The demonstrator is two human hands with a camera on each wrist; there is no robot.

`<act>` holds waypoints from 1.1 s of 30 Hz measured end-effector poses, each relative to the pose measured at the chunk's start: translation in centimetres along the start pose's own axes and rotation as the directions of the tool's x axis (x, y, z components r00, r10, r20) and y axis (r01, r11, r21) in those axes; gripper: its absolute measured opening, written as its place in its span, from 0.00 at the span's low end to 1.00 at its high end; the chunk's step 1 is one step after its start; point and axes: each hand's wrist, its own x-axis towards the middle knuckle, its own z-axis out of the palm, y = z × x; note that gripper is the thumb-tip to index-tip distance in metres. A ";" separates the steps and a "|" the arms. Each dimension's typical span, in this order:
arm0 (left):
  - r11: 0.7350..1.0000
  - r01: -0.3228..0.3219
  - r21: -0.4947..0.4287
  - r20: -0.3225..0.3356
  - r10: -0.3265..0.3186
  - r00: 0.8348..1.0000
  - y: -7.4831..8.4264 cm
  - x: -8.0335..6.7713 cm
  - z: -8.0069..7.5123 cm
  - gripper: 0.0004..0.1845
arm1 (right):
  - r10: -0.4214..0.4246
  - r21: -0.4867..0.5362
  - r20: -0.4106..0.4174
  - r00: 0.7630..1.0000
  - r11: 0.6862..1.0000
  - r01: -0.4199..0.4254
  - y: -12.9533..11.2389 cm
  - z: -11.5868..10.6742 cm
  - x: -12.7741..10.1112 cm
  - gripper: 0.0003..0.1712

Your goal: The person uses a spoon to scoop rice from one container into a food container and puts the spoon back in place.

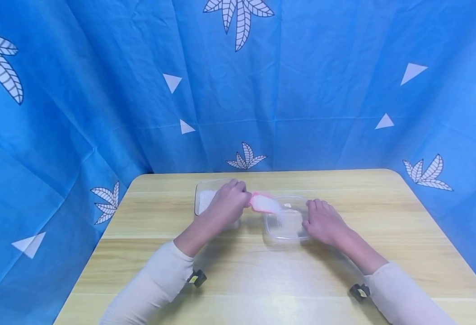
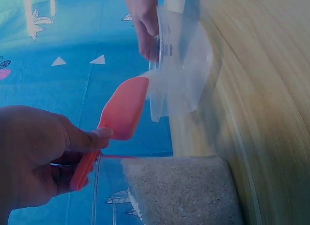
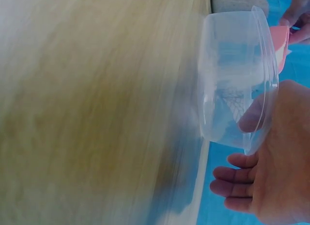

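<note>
My left hand (image 1: 229, 203) grips the handle of a pink scoop (image 1: 262, 203) between thumb and fingers. The scoop (image 2: 123, 111) is tilted and carries white rice over the rim of a clear plastic container (image 1: 287, 224). Some rice lies on that container's bottom. My right hand (image 1: 323, 221) holds the container's right side, with the thumb against its wall (image 3: 252, 119). A second clear container of rice (image 2: 184, 191) sits under my left hand (image 2: 41, 159). In the right wrist view my right hand (image 3: 271, 167) is beside the clear container (image 3: 237, 75).
Both containers stand on a light wooden table (image 1: 262, 275). A blue cloth backdrop (image 1: 303, 90) with leaf and triangle prints hangs close behind the table's far edge and round both sides.
</note>
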 end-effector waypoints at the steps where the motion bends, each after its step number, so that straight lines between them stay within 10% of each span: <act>1: 1.000 -0.003 0.008 -0.006 0.003 1.000 0.0 0.0 0.0 0.09 | -0.001 -0.001 0.000 1.000 1.000 0.001 0.0 0.0 0.0 0.35; 33: 0.971 -0.064 0.229 -0.219 0.115 0.969 1.3 0.2 0.7 0.13 | 0.000 -0.016 -0.008 1.000 1.000 0.000 0.2 0.1 0.2 0.34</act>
